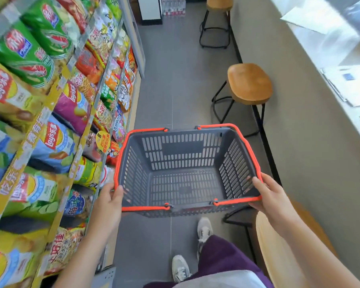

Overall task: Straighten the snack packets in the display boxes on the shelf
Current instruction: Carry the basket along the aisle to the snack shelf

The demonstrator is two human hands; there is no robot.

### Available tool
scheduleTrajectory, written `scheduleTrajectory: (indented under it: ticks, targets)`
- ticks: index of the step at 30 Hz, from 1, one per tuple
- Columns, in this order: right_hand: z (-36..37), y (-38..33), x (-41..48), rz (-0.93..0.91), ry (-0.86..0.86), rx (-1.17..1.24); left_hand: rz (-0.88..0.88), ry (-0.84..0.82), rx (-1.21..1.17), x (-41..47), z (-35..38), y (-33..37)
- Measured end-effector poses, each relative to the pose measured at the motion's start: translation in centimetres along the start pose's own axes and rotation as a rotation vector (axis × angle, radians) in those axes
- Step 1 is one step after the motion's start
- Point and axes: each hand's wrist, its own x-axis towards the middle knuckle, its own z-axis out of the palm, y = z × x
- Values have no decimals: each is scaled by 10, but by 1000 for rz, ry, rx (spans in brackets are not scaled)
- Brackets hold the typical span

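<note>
Grey plastic with orange trim, the basket [183, 150] hangs empty over the floor [175, 80], held level by both hands. The left hand [110, 196] grips the near-left rim with its thumb hooked inside, and the right hand [266, 194] grips the near-right corner the same way. The packets [50, 140] sit untouched on the shelf [138, 50] to the left, several leaning or slumped in their yellow boxes [34, 132] (that side is blurred, so which ones need work is hard to say). No straightening looks begun. The likely trouble is the basket itself. With both hands taken, no packet can be reached, and its left edge is just beside the lower rows, so a turn toward the shelf could knock packets out. Set down carelessly, it could land on the feet [180, 267] or bump the stool [249, 84].
</note>
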Motion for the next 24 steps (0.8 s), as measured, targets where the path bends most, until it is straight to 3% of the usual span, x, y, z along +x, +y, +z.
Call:
scheduleTrajectory:
  ticks: [10,24]
  targets:
    - [38,-98,190,-195,83,-201,15,56,-22,177,44,99]
    - [135,-228,435,-65,56,-172,-115,45,-346,436,70,218]
